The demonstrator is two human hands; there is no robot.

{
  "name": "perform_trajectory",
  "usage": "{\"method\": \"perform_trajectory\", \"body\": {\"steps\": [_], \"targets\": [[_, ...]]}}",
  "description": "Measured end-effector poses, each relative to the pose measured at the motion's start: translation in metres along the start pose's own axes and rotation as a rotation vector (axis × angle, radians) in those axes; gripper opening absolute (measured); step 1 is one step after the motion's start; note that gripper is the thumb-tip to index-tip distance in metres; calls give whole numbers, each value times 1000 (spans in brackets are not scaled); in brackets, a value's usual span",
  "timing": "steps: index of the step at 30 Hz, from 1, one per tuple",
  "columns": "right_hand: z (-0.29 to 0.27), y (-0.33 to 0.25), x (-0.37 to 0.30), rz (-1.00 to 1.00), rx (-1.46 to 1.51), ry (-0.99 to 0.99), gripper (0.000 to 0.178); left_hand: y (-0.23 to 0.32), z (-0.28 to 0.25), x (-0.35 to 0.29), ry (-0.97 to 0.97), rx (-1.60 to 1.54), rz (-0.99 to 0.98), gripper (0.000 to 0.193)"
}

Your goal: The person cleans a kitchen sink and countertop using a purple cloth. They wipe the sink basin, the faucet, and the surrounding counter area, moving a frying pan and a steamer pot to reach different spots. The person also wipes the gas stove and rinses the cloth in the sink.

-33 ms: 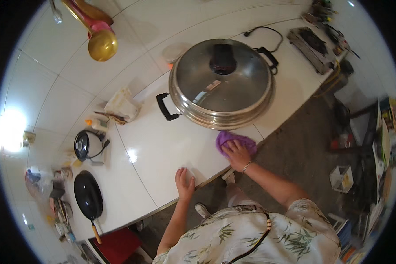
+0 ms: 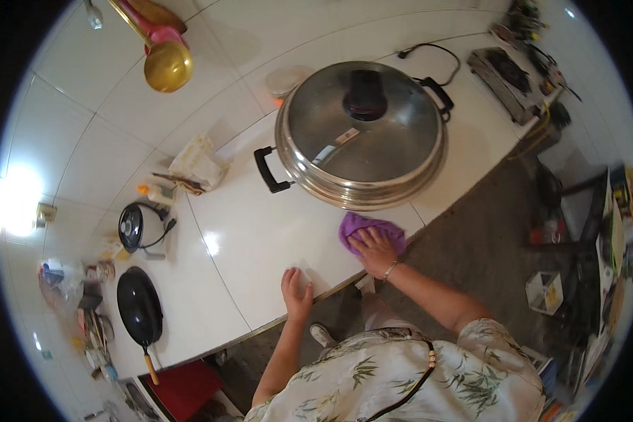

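Note:
A purple cloth (image 2: 355, 224) lies crumpled on the white tiled counter near its front edge, just below a large steel pan. My right hand (image 2: 374, 250) presses down on it from above, fingers stretched out flat and slightly apart; the palm side is hidden. At the counter's edge, to the left of the cloth, my left hand (image 2: 299, 295) rests empty with its fingers apart. The wide steel electric pan (image 2: 373, 193) has a glass lid (image 2: 316, 116) with a black knob, and black side handles. Its left handle (image 2: 269, 171) juts out over the counter.
A black frying pan (image 2: 139, 302) and a small white cooker (image 2: 139, 228) stand on the left part of the counter. A portable gas stove (image 2: 503, 84) sits at the far right. A golden ladle (image 2: 167, 67) hangs on the wall. A power cord (image 2: 443, 49) lies behind the pan.
My right hand and the purple cloth have shifted slightly left. My left hand stays at the counter's edge. The view has turned a little.

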State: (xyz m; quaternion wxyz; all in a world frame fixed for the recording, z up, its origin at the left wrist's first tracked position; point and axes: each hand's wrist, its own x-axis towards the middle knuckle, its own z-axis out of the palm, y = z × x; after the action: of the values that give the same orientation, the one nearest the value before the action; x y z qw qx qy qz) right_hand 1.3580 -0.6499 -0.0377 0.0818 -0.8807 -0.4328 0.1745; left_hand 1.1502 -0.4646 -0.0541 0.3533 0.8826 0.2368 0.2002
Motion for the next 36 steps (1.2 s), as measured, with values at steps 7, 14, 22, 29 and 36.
{"method": "perform_trajectory", "body": {"steps": [7,14,22,29,36], "targets": [[7,-66,141,-77,303,115,58,27,-3,-9,37,86,-96,47],[-3,-96,219,-57,329,18,48,0,-46,-52,259,105,-386,44],[7,-123,62,-371,68,-264,58,-59,-60,-87,389,-66,-508,37],[-40,43,-26,-160,-38,-61,51,-28,-22,-48,363,-83,-351,41],[-68,225,-9,223,12,253,63,39,-22,60,351,-356,-380,41]]}}
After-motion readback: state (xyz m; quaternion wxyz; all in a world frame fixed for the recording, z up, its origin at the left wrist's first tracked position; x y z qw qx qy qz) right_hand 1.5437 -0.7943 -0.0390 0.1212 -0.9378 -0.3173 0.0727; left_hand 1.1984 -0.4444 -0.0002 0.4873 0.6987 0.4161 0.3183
